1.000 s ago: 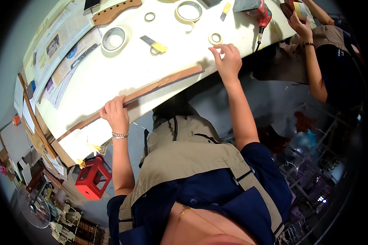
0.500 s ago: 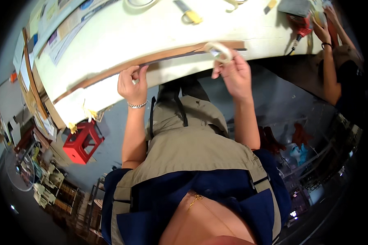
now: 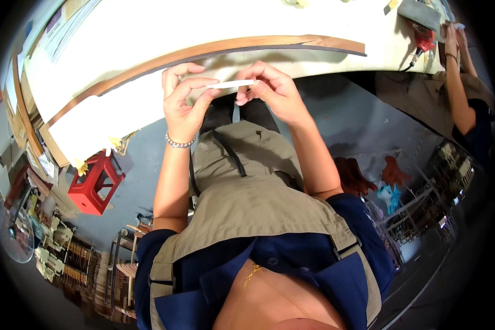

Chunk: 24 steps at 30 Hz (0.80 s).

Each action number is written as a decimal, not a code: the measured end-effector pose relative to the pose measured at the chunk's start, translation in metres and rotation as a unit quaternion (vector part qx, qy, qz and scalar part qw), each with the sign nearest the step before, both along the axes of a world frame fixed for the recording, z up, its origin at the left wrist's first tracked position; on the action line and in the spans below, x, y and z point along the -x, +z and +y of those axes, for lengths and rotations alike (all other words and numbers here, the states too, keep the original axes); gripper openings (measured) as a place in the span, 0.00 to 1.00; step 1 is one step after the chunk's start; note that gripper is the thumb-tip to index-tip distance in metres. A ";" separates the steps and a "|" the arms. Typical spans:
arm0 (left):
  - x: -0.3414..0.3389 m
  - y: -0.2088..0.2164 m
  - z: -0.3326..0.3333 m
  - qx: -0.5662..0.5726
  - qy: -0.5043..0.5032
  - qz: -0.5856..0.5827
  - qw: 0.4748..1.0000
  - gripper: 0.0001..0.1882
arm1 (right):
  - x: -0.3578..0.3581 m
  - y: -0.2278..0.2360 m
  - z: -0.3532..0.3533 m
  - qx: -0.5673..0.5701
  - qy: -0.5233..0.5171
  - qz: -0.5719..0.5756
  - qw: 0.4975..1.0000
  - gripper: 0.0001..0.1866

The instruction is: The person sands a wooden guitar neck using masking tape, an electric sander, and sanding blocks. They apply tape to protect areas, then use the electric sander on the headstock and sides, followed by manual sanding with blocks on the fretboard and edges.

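A roll of pale masking tape (image 3: pixel 231 84), seen edge-on as a thin white band, is held level just off the table's front edge. My left hand (image 3: pixel 182 102) has its thumb and forefinger at the roll's left end, the other fingers loosely curled above. At the right end, the fingers and thumb of my right hand (image 3: pixel 275 91) close on the roll. Just beyond both hands, a long brown wooden strip (image 3: pixel 203 50) with a dark front edge lies along the white tabletop (image 3: pixel 214 22). Neither hand touches that strip.
A red plastic stool (image 3: pixel 96 184) stands on the floor at the left. A red power tool (image 3: pixel 423 38) with a cord lies at the table's far right, near a co-worker's hands (image 3: pixel 452 41). Papers (image 3: pixel 74 30) and boards are at the far left.
My right hand has brought the tape roll left and down, turning it edge-on. My left hand has come off the wooden strip's edge and taken the roll's other end. The view has shifted.
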<state>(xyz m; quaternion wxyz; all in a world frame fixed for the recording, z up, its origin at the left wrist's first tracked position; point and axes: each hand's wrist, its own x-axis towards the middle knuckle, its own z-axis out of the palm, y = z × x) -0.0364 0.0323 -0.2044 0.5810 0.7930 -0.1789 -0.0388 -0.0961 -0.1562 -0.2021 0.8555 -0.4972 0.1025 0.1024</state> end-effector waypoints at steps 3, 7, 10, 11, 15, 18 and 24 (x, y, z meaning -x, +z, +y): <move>0.000 -0.005 0.001 0.029 0.018 -0.006 0.999 0.08 | 0.020 0.009 0.021 -0.103 -0.135 0.157 0.973 0.19; -0.004 -0.013 0.006 -0.031 -0.011 -0.088 0.996 0.09 | 0.032 0.022 0.035 -0.719 -0.084 0.243 0.645 0.29; -0.005 -0.008 0.011 -0.094 -0.045 -0.127 0.986 0.08 | 0.023 0.021 0.052 -0.749 -0.101 0.170 0.633 0.28; -0.005 -0.007 0.011 -0.098 -0.044 -0.125 0.986 0.08 | 0.020 0.013 0.054 -0.749 -0.095 0.162 0.635 0.25; -0.006 -0.006 0.007 -0.076 -0.036 -0.117 0.990 0.10 | 0.013 0.014 0.062 -0.752 -0.037 0.062 0.655 0.18; -0.004 -0.006 0.006 -0.001 -0.005 -0.038 0.999 0.07 | 0.008 0.017 0.061 -0.692 -0.080 0.053 0.715 0.16; -0.006 0.003 0.005 0.089 -0.014 0.066 0.994 0.05 | 0.006 0.010 0.056 -0.660 -0.100 0.034 0.743 0.15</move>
